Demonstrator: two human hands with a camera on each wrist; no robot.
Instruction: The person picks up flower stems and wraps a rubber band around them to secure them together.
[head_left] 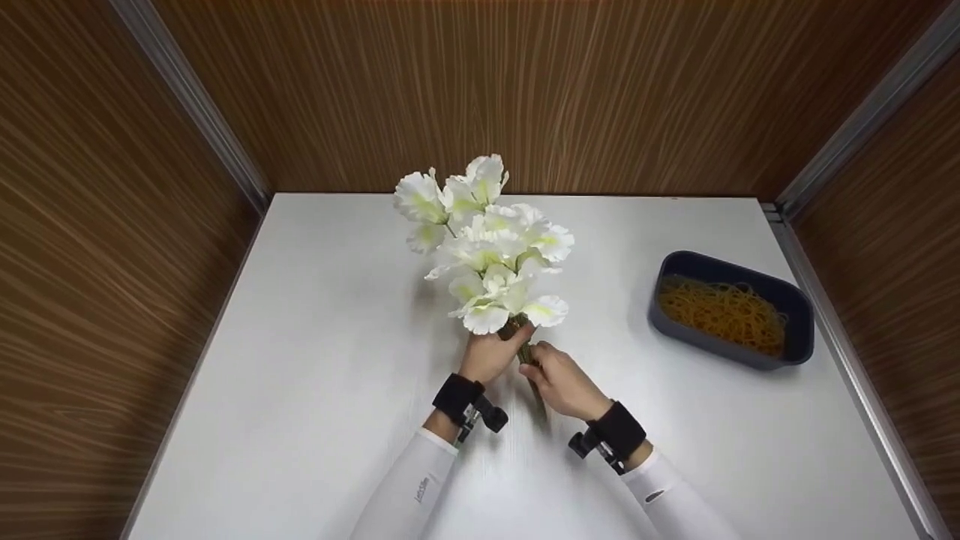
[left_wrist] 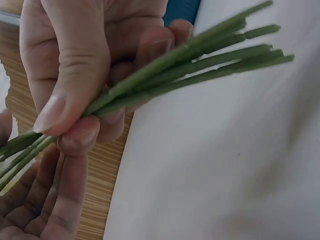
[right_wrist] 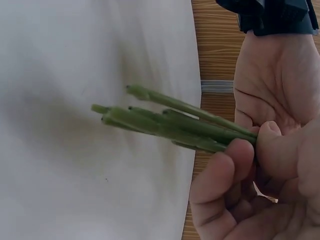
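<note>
A bunch of white flowers (head_left: 499,240) with yellow-green centres leans up and away above the middle of the table. Just below the blossoms, my left hand (head_left: 489,357) grips the gathered stems. Lower on the same stems my right hand (head_left: 568,384) pinches them between thumb and fingers, close to the left hand. In the left wrist view, the green stems (left_wrist: 200,62) stick out past the right thumb, their cut ends uneven and slightly fanned. The right wrist view shows the stem ends (right_wrist: 160,125) over the white table, with the left hand (right_wrist: 270,85) behind.
A dark blue container (head_left: 731,358) holding a tangle of orange-yellow rubber bands (head_left: 724,315) stands at the table's right side. The white table (head_left: 315,337) is bounded by wood-grain panels (head_left: 525,90) at the back and both sides, with metal posts in the corners.
</note>
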